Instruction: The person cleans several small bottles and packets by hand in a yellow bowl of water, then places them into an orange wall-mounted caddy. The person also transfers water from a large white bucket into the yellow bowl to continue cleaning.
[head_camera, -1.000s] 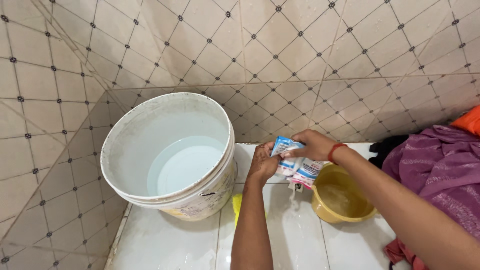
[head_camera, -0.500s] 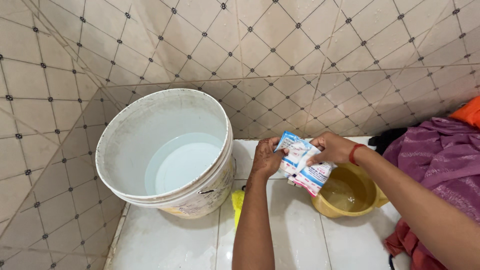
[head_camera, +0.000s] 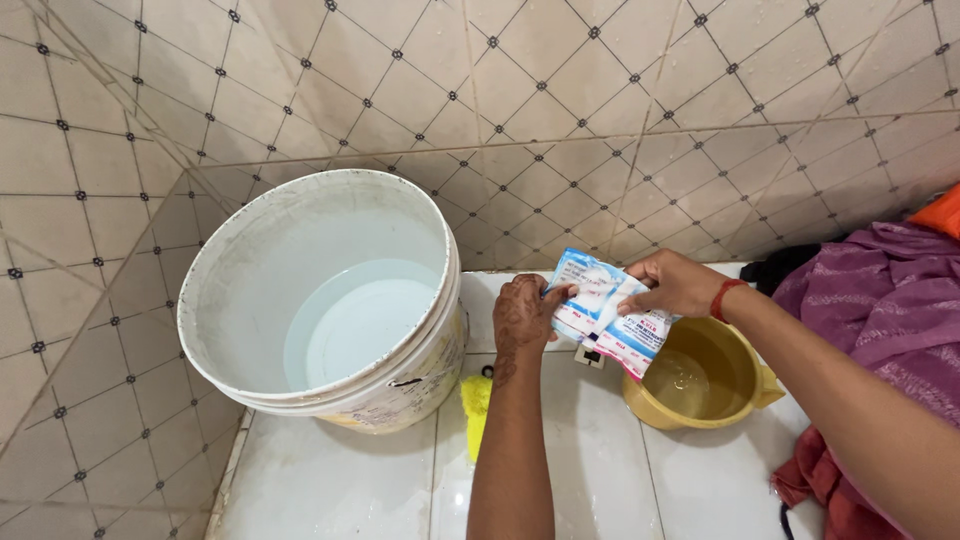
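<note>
A strip of small white and blue sachets (head_camera: 598, 305) hangs between my two hands, above the white floor. My left hand (head_camera: 522, 313) pinches its left edge. My right hand (head_camera: 672, 282) grips its upper right corner; a red thread is tied round that wrist. A large white bucket (head_camera: 300, 215) with some water in it stands just left of my left hand. Below my right hand sits a yellow mug (head_camera: 745, 400) holding a little water.
Purple cloth (head_camera: 880, 310) is heaped at the right, with orange cloth (head_camera: 940, 212) behind it and red cloth (head_camera: 825, 495) at the bottom right. A yellow brush (head_camera: 476, 405) lies on the tiled floor beside the bucket. Tiled walls close off the left and back.
The view has shifted down and left. My hands have turned the sachet strip flatter and lifted it a little; the right hand has drawn away to the right.
</note>
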